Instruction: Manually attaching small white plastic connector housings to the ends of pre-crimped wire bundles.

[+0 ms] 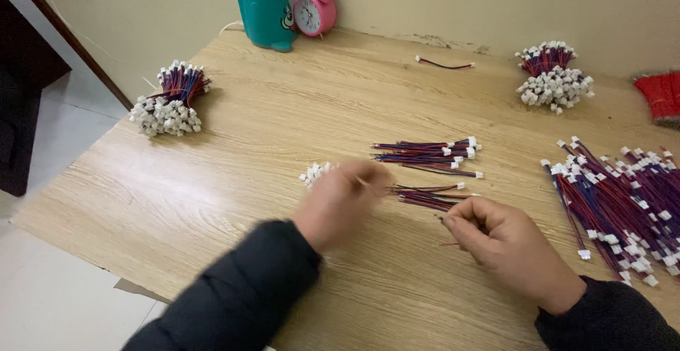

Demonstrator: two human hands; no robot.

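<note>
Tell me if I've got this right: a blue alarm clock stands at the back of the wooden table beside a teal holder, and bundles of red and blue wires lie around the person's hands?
Not quite: the alarm clock is pink, not blue, as the head view shows. It does stand at the back of the wooden table beside the teal holder.

Both hands [340, 206] [506, 241] pinch red-blue wires [425, 196]; table [283, 117].

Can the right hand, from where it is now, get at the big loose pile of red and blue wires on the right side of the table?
Probably yes. The right hand lies just left of the loose wire pile, with only bare table between them. But its fingers already pinch a wire, so they are not free.
</note>
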